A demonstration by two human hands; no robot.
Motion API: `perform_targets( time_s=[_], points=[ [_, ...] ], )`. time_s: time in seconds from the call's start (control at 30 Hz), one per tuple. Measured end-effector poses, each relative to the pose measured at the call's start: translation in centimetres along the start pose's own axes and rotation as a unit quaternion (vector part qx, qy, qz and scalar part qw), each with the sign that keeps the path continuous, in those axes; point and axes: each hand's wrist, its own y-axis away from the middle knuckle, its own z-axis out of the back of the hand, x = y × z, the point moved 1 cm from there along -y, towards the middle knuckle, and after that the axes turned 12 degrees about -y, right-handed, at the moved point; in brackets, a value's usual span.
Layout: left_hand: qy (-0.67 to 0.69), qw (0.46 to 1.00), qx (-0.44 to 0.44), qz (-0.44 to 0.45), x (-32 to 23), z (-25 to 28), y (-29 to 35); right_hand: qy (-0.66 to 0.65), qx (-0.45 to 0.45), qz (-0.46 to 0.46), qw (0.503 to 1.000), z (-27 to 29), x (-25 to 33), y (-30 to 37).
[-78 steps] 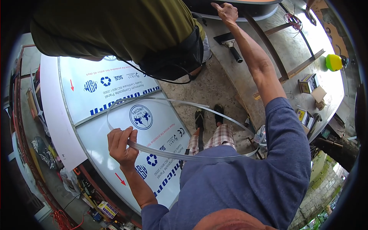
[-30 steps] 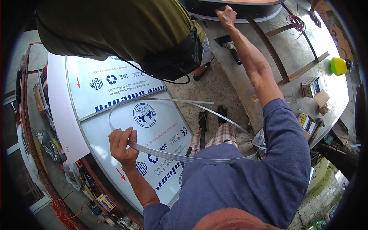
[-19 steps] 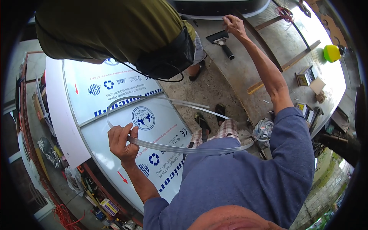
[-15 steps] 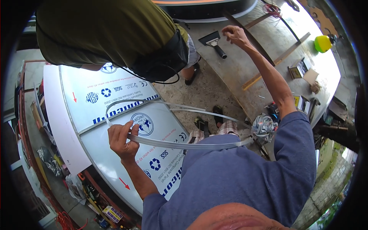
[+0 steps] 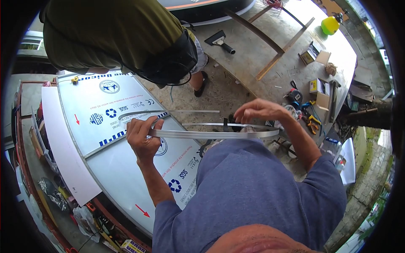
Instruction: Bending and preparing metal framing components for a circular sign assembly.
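A long, flat silver metal strip (image 5: pixel 211 135), bent into a loose loop of several layers, passes in front of my body. My left hand (image 5: pixel 142 137) is closed round the loop's left side, above the film-covered panel (image 5: pixel 105 168). The far run of the strip ends in mid-air over the floor gap. My right hand (image 5: pixel 261 111) is held just above the right part of the loop. Its fingers are loosely bent and point left, with nothing visible in them; the loop's right bend lies below the wrist.
A person in an olive shirt (image 5: pixel 109 33) stands ahead by the panels. On the worktable (image 5: pixel 236 33) at right lie a squeegee (image 5: pixel 220 41), a wooden bar (image 5: pixel 270 65), a tape measure (image 5: pixel 294 95), pliers (image 5: pixel 313 123) and a yellow-green spray bottle (image 5: pixel 330 25).
My right hand has come back from over the worktable to just above the strip loop. My left hand, still gripping the strip, has shifted slightly up and right. A yellow item now shows on the far panel.
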Motion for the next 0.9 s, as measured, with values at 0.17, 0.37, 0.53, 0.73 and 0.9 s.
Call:
perform_targets(
  time_s=[0.17,0.37,0.53,0.73,0.9],
  points=[
    [0.016,0.997,0.071,-0.019,0.0,0.0,0.7,-0.119,0.036,-0.018,0.992,-7.2,-0.3,3.6],
    [0.163,0.942,0.256,-0.144,-1.8,3.3,-3.8,-0.129,0.009,-0.047,0.990,-9.1,-1.7,5.0],
    [0.403,0.840,0.337,-0.135,-4.9,0.9,-10.1,-0.173,0.080,-0.050,0.980,-8.2,-2.7,3.6],
    [0.492,0.774,0.355,0.184,-10.0,-17.3,-16.9,-0.133,0.172,-0.023,0.976,-4.6,-1.7,1.7],
    [0.517,0.722,0.304,0.346,-7.8,-35.6,-20.7,-0.151,0.208,-0.015,0.966,-1.2,-1.9,0.4]
  ],
)
